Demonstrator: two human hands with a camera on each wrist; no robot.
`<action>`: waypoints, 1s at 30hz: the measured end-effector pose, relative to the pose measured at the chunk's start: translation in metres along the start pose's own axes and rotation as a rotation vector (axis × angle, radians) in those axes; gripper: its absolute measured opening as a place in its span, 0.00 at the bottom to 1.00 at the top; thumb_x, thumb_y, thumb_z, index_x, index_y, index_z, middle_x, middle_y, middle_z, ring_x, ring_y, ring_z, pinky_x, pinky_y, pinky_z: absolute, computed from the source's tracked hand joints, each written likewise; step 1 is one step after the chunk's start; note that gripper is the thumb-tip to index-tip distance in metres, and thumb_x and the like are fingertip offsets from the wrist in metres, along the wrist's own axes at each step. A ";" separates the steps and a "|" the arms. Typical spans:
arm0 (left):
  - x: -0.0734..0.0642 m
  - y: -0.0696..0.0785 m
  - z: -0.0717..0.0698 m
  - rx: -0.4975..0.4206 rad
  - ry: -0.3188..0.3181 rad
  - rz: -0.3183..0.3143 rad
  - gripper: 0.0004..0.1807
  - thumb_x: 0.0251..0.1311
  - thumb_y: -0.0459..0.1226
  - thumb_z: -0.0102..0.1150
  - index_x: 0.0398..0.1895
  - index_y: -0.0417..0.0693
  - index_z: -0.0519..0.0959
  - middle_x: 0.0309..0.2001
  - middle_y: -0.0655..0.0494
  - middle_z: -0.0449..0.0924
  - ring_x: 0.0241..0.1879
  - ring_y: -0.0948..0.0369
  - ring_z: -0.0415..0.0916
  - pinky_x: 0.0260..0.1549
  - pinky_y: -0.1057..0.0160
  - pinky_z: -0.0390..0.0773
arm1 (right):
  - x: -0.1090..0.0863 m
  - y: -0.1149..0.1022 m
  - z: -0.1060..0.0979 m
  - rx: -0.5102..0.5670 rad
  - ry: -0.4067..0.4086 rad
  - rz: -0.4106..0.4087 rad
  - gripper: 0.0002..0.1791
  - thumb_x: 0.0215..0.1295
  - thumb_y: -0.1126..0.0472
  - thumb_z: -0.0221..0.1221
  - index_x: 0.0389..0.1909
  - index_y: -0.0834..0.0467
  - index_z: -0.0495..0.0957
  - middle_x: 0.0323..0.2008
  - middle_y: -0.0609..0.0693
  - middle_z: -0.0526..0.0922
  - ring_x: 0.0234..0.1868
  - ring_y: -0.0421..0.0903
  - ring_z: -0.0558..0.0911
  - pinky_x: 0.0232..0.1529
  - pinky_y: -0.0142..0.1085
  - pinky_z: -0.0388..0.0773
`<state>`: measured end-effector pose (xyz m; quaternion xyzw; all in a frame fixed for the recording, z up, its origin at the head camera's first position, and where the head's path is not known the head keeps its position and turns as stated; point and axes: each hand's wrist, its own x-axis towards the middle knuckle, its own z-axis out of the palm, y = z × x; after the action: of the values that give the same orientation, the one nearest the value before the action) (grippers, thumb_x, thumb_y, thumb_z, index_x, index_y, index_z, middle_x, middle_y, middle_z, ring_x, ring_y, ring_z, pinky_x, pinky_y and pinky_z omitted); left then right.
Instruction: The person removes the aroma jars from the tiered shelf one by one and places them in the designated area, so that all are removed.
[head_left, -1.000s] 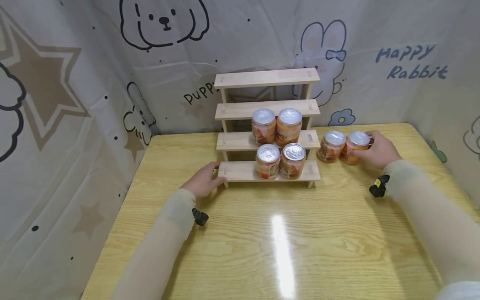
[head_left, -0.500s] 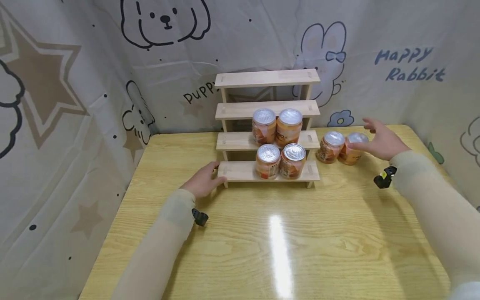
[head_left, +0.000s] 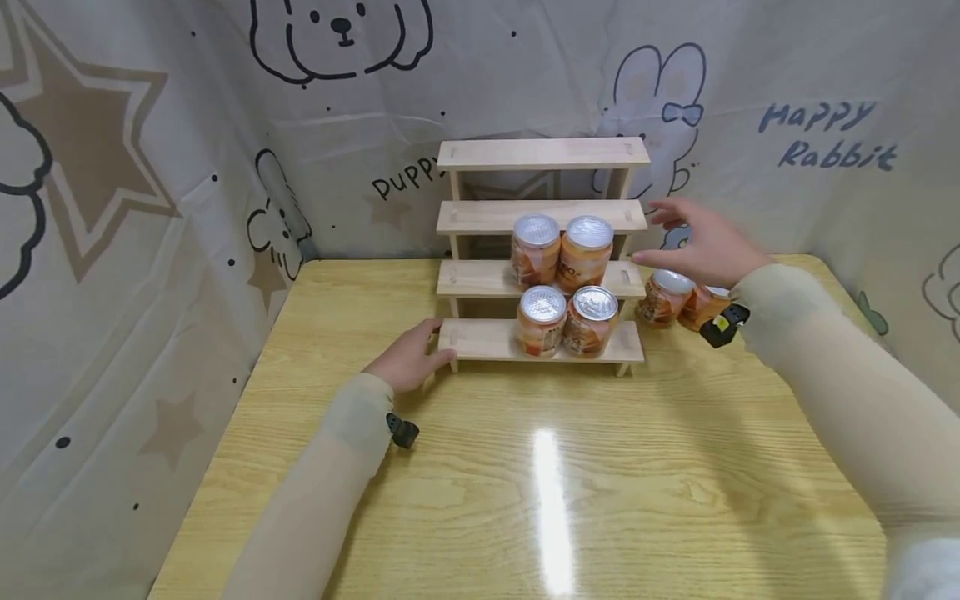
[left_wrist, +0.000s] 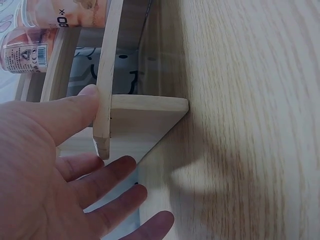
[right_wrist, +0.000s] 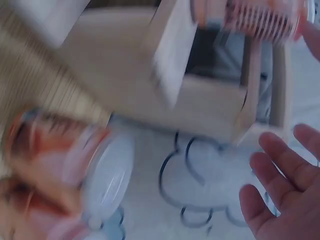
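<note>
A tiered wooden shelf (head_left: pixel 480 337) with several steps stands on the table. My left hand (head_left: pixel 408 357) holds the left end of its bottom step; in the left wrist view the thumb (left_wrist: pixel 75 112) lies on the step's edge and the fingers spread by its end. Two orange cans with silver lids, one being this can (head_left: pixel 542 321), stand on the bottom step. Two similar cans, including this can (head_left: pixel 583 254), stand one step up. My right hand (head_left: pixel 705 242) hovers right of the shelf, fingers apart and holding nothing. Below it, two more cans, one this can (head_left: pixel 663 300), are partly hidden.
The wooden table (head_left: pixel 480 500) extends in front of the shelf. A white cloth (head_left: pixel 360 142) printed with cartoons hangs behind and at the sides, close to the shelf's back.
My right hand has let go of the rightmost can on the table and moved left and up, towards the shelf's right end. The left hand has stayed on the bottom step.
</note>
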<state>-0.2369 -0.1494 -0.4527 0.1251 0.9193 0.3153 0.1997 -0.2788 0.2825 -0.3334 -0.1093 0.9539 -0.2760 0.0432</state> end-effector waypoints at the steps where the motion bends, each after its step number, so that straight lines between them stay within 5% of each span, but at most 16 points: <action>1: 0.000 0.000 0.000 -0.002 0.000 -0.002 0.43 0.75 0.52 0.51 0.81 0.41 0.46 0.78 0.41 0.51 0.76 0.46 0.52 0.73 0.45 0.57 | 0.001 -0.006 0.002 0.006 -0.007 -0.016 0.54 0.62 0.33 0.63 0.80 0.56 0.52 0.70 0.63 0.66 0.69 0.63 0.66 0.64 0.65 0.63; 14: -0.003 0.005 0.000 0.001 0.003 0.008 0.42 0.76 0.51 0.51 0.81 0.40 0.46 0.78 0.40 0.52 0.76 0.44 0.52 0.73 0.44 0.57 | 0.019 -0.039 0.030 0.073 -0.075 -0.104 0.56 0.58 0.36 0.69 0.79 0.57 0.53 0.65 0.59 0.72 0.62 0.56 0.73 0.59 0.55 0.72; 30: -0.002 0.002 -0.002 -0.004 0.011 -0.001 0.43 0.75 0.52 0.52 0.81 0.40 0.46 0.78 0.40 0.51 0.76 0.45 0.51 0.73 0.46 0.57 | 0.023 -0.042 0.040 0.119 0.027 -0.052 0.53 0.55 0.39 0.72 0.71 0.65 0.61 0.61 0.62 0.74 0.58 0.58 0.76 0.59 0.55 0.75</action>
<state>-0.2360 -0.1493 -0.4500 0.1222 0.9198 0.3178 0.1950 -0.2882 0.2219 -0.3447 -0.1275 0.9332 -0.3348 0.0293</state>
